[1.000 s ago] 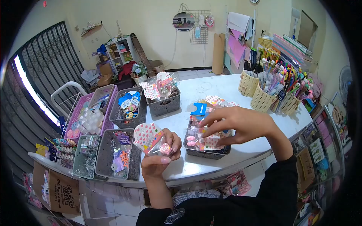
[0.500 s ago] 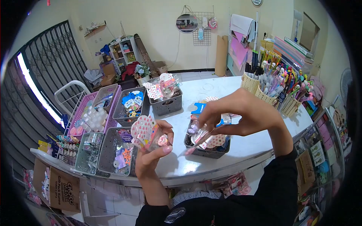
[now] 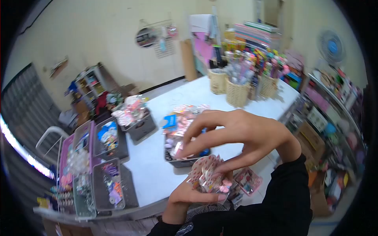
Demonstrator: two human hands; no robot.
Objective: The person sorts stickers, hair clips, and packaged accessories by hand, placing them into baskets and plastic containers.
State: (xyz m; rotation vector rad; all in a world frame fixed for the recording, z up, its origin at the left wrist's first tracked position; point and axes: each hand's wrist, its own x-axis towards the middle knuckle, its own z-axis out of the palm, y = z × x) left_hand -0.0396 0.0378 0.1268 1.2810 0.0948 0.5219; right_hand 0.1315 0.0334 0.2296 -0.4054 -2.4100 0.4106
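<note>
In my left hand (image 3: 188, 196) is a bunch of small clear packets with polka-dot header cards (image 3: 202, 173), low in front of my body. The fingers are closed round the bunch, and a pink trinket (image 3: 225, 186) shows in one packet. My right hand (image 3: 244, 133) arches above it with fingers apart, one digit reaching the edge of the cards. Its other fingertips are over the near side of a dark basket (image 3: 185, 162). Pink packets (image 3: 187, 124) and a blue card (image 3: 169, 122) fill this basket. Motion blurs the small details.
Left on the white table (image 3: 151, 179) are dark baskets (image 3: 138, 131) of packaged trinkets and a purple basket (image 3: 92, 137). Woven holders (image 3: 237, 94) with pens stand at the back right. Shelves of goods (image 3: 327, 106) line the right side.
My view has swung right. My left hand has brought its packets right and closer to my body. My right hand, which pinched a packet over the basket, now has its fingers spread above the bunch.
</note>
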